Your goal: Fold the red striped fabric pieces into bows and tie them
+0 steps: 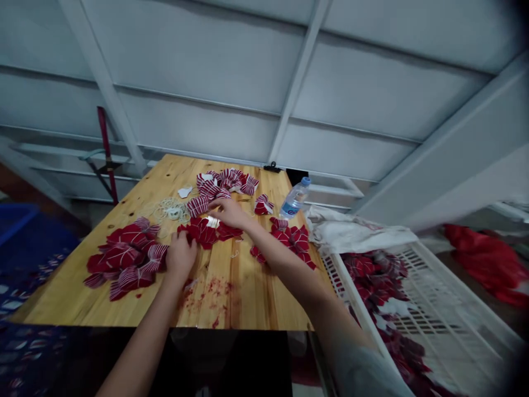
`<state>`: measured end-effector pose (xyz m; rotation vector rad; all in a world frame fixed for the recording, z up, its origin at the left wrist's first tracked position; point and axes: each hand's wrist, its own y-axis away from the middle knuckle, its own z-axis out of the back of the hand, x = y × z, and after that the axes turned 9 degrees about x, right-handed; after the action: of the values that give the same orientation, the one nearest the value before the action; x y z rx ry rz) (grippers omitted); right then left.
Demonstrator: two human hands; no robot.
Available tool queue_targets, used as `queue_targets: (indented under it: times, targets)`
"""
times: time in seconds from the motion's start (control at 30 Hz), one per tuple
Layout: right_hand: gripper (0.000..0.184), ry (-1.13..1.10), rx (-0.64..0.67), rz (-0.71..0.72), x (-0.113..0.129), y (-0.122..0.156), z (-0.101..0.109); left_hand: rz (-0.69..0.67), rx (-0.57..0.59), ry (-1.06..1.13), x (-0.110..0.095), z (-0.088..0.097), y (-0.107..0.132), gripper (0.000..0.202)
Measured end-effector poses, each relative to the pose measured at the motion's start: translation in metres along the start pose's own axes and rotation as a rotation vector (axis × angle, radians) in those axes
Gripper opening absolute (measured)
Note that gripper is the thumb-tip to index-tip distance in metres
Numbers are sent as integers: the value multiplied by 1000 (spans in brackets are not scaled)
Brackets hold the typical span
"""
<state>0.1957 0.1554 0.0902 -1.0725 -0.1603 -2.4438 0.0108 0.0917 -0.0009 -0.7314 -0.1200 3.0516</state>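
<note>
My left hand (182, 255) is at the left edge of a red cloth piece with white lines (203, 234), fingers curled down onto it; its fingertips are partly hidden. Just beyond, my right hand (229, 213) reaches over the table with fingers stretched and slightly apart, next to a red-and-white striped cloth piece (198, 206). Several gathered striped pieces (231, 179) form a pile farther back. To the left of my left hand lies a heap of red and striped pieces (128, 255). Pale elastic cord (173, 210) is tangled between the two heaps.
More red pieces (295, 240) lie under my right forearm, near a water bottle (295, 197). A white plastic crate (433, 286) with red cloth stands right of the wooden table (256, 309). At the left is a blue basket (33, 309). A black clip (271, 166) sits at the far edge.
</note>
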Motion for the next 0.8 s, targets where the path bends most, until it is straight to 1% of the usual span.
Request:
queue_targets:
  times: [0.03,0.07,0.1,0.13,0.17,0.2,0.23,0.3,0.37,0.43,0.5,0.57,0.67,0.73,0.8]
  targets:
    - [16,54,-89,26,-1,10,25,-3,8,-19,0,-2,-1,30]
    - [17,116,-185,15,-3,22,52,-10,12,-32,0,-4,-2,31]
    - [20,197,-269,-43,-7,35,80,-18,14,-38,0,-4,-2,32]
    - [25,293,-350,-152,-12,48,107,-25,16,-41,0,-4,-2,33]
    - [30,417,-400,-316,-19,62,132,-29,18,-43,-1,-3,-1,35]
    - [34,552,-408,-499,-27,74,154,-31,17,-46,-2,-2,0,38]
    - [38,600,-417,-601,-35,85,172,-33,12,-52,-3,-1,1,40]
    - [46,663,-428,-747,-51,101,198,-41,-9,-68,-8,3,4,41]
    - [55,700,-388,-841,-64,105,210,-54,-37,-70,-17,6,7,39]
    - [61,734,-315,-879,-72,101,214,-76,-65,-48,-28,10,12,35]
    - [59,771,-246,-873,-74,93,213,-125,-90,-13,-42,14,17,32]
    - [52,814,-200,-855,-70,86,211,-207,-113,27,-60,17,22,30]
    - [42,877,-158,-814,-55,80,208,-325,-110,126,-96,20,21,24]
    - [42,923,-146,-775,-40,81,207,-396,-130,224,-128,22,13,22]
    - [45,973,-150,-733,-21,84,205,-455,-123,297,-164,24,2,28]
